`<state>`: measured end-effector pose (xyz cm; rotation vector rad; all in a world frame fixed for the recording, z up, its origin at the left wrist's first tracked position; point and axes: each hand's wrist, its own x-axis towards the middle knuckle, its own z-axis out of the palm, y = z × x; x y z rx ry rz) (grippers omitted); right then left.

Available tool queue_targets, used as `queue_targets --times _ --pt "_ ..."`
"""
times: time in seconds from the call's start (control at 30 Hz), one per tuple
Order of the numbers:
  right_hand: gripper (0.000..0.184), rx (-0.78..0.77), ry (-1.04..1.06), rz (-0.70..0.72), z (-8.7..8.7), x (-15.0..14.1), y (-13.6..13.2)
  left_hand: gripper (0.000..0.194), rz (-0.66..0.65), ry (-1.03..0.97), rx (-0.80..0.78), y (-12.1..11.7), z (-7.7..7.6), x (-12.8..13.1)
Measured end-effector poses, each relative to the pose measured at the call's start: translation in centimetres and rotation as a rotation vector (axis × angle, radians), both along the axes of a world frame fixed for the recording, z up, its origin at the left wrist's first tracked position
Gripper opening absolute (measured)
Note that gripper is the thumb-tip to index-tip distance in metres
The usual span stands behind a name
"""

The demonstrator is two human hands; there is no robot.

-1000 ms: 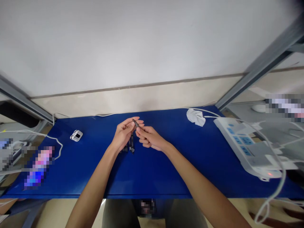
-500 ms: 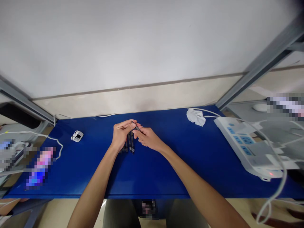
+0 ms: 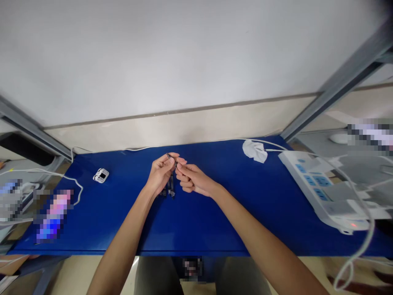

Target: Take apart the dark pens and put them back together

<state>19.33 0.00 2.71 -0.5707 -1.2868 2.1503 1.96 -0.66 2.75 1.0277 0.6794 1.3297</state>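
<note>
Both my hands meet above the middle of the blue table [image 3: 215,221]. My left hand [image 3: 161,174] and my right hand [image 3: 192,178] pinch the same small dark pen-like stick [image 3: 170,157], which pokes up between their fingertips. Under my hands, on the table, lie a few more dark pens [image 3: 170,189], partly hidden by my left hand. The fingers of both hands are curled and closed.
A small white device [image 3: 100,175] lies to the left with a white cable [image 3: 61,177] beyond it. At the back right sits a crumpled white mask [image 3: 254,150]. A white power strip [image 3: 319,186] with plugs and cables fills the right edge. Grey shelf posts [image 3: 334,88] flank the table.
My hands dipped toward the pens on the table half a second ago, then rose a little again. The thin dark stick now points up between the fingertips.
</note>
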Motion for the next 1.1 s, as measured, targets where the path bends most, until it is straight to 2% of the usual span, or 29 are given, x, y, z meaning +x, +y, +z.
queue_targets --times 0.13,0.4,0.47,0.57,0.7,0.83,0.97,1.03,1.1 --pt "0.045 0.095 -0.042 -0.091 -0.7 -0.3 0.2 0.023 0.115 0.012 -0.002 0.2 -0.3 0.0" --pt "0.042 0.379 -0.241 -0.35 -1.7 -0.8 0.7 0.031 0.243 0.092 -0.013 0.4 -0.9 0.6" --pt "0.041 0.351 -0.221 -0.337 -1.5 -0.7 0.7 0.035 0.192 0.071 -0.007 0.4 -0.7 0.5" --pt "0.041 0.231 -0.139 -0.253 -1.3 -0.4 0.7 0.038 0.123 0.038 0.002 0.4 -0.6 0.3" --pt "0.039 0.175 -0.083 -0.195 -1.4 -0.3 0.6 0.032 0.191 0.063 -0.01 0.5 -0.8 0.2" --pt "0.039 0.251 -0.141 -0.245 -1.7 -0.6 0.5 0.028 0.313 0.131 -0.013 0.7 -1.4 0.2" --pt "0.04 0.394 -0.262 -0.334 -1.7 -0.6 0.6 0.023 0.37 0.159 0.038 0.8 -1.5 0.3" --pt "0.041 0.433 -0.295 -0.358 -1.7 -0.4 0.7 0.022 0.367 0.147 0.056 0.7 -1.3 0.4" --pt "0.043 0.426 -0.297 -0.367 -1.7 -0.2 0.9 0.023 0.299 0.129 0.06 0.6 -0.9 0.4"
